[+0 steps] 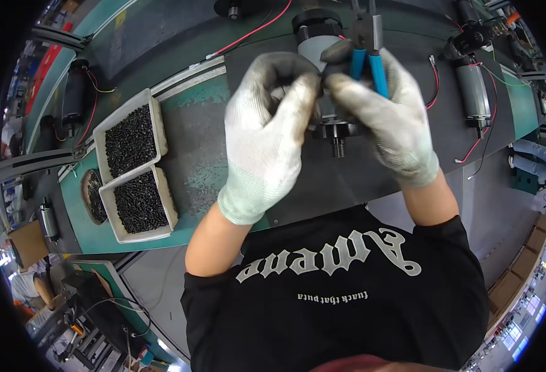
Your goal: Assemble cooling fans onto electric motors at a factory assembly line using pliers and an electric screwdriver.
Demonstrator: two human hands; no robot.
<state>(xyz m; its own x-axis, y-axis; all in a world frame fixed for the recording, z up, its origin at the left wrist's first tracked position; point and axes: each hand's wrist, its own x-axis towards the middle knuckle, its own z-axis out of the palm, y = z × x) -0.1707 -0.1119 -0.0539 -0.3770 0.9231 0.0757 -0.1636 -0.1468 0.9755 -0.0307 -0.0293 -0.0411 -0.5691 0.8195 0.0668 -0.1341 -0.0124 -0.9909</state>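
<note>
the gloved left hand [266,133] is curling its fingers shut around the top of a grey cylindrical motor with a black flange [332,127], standing on the dark conveyor belt [322,186]. the gloved right hand [387,115] is gripping blue-handled pliers [367,53] closed in its fist, pressing against the motor. two white trays of black screws [133,170] are sitting well apart on the left.

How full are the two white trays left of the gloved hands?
Both white trays are nearly full: small black screws reach close to their rims, hiding the bottoms.
</note>
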